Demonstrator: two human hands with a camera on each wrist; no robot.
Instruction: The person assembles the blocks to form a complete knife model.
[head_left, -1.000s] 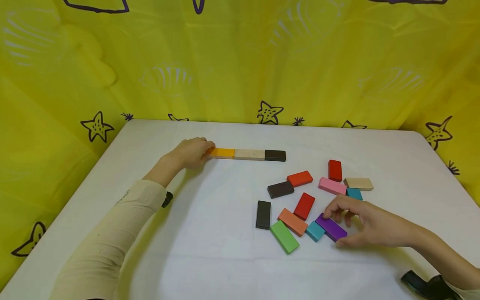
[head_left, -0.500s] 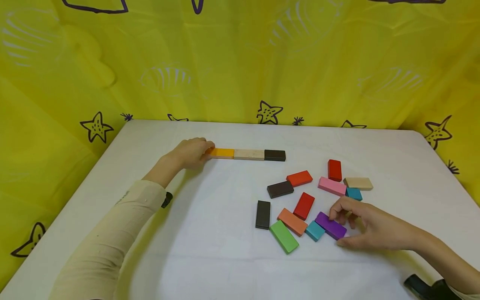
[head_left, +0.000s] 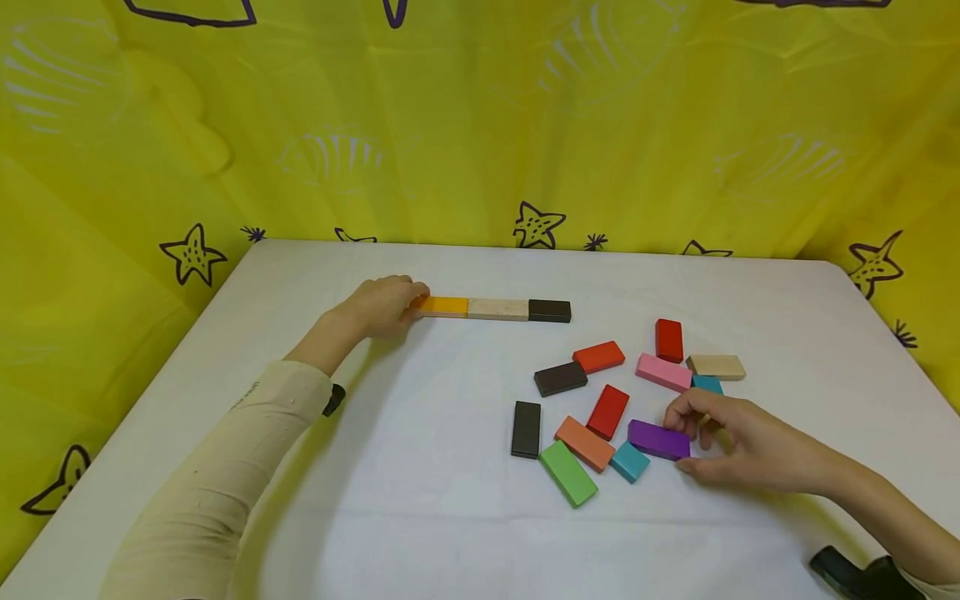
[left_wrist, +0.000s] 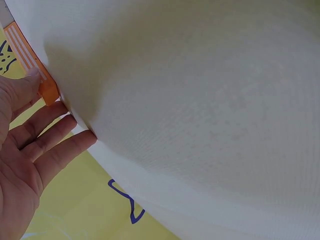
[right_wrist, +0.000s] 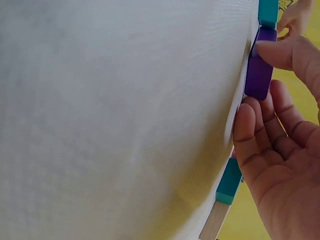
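At the left end of a straight row of blocks, my left hand (head_left: 386,307) pinches an orange-yellow block (head_left: 446,307). Its thumb lies along the block's side in the left wrist view, and the other fingertips touch the white cloth. Beyond it in the row come a pale wooden block (head_left: 498,309) and a black block (head_left: 550,311). Over on the right, my right hand (head_left: 738,442) holds a purple block (head_left: 658,439) by its right end between thumb and index finger. A teal block (head_left: 630,462) lies just left of and nearer than the purple one.
Loose blocks surround the right hand: red (head_left: 608,412), orange (head_left: 585,444), green (head_left: 569,473), dark (head_left: 527,429), pink (head_left: 664,372) and beige (head_left: 717,367), among others. A yellow printed curtain (head_left: 465,125) hangs behind the white table (head_left: 420,500).
The purple block has turned to lie more nearly sideways and shifted slightly away from me, with my right fingers moved to its right end. The left hand and the row stay still.
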